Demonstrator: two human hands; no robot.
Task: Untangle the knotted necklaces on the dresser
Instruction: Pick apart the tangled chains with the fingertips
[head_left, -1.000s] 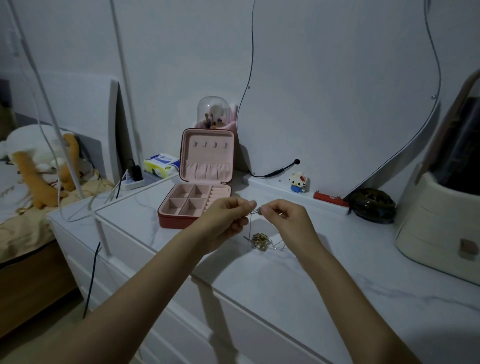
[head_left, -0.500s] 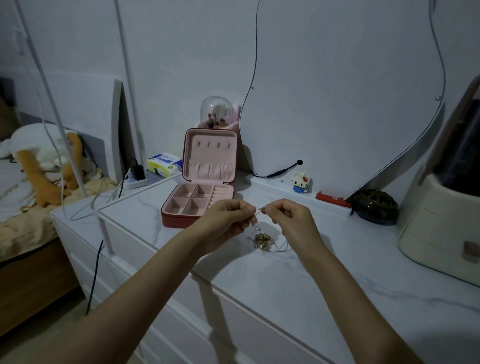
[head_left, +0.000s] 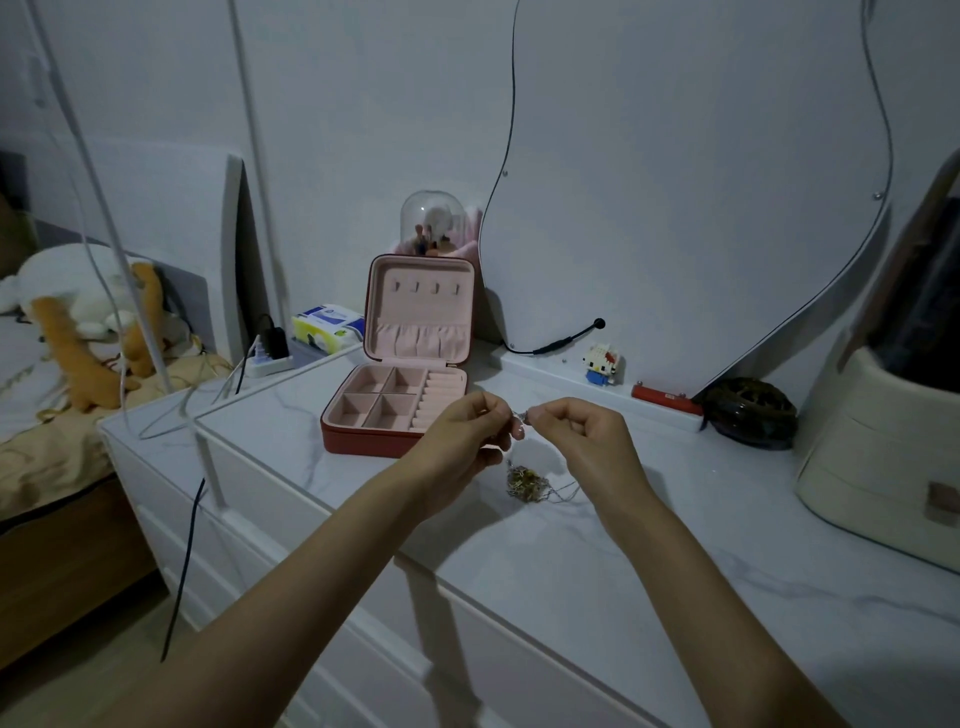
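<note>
Left hand (head_left: 462, 441): raised above the bench, fingers curled, its grip pinching one end of a thin chain at the fingertips.
Right hand (head_left: 587, 441): raised at the same height, just beside the left, its grip pinching the same chain from the other side; a small metal piece shows between the two sets of fingertips.
Knotted necklaces (head_left: 524, 480): a small gold and silver clump lying on the bench (head_left: 675, 545) below and between the hands; a fine strand runs up from it to the pinched point, and thin loops trail to the right of the clump.
Jewellery box (head_left: 400, 400): red outside, pink lining, open, standing on the bench just behind the left hand, lid upright. The base has four square compartments on the left and a row of ring rolls on the right; no jewellery can be seen in any of them. The lid carries four small hooks and a gathered pocket, nothing visibly hanging.
Glass dome (head_left: 432, 221): behind the box lid, with small pale and pink items inside, too dim to identify.
Dark bowl-shaped object (head_left: 750, 413): at the back right; contents cannot be told.
Cream drawer unit (head_left: 878, 447): at the far right of the bench, drawers closed.
Small block figure (head_left: 601, 364): on the white ledge by the mirror base.
</note>
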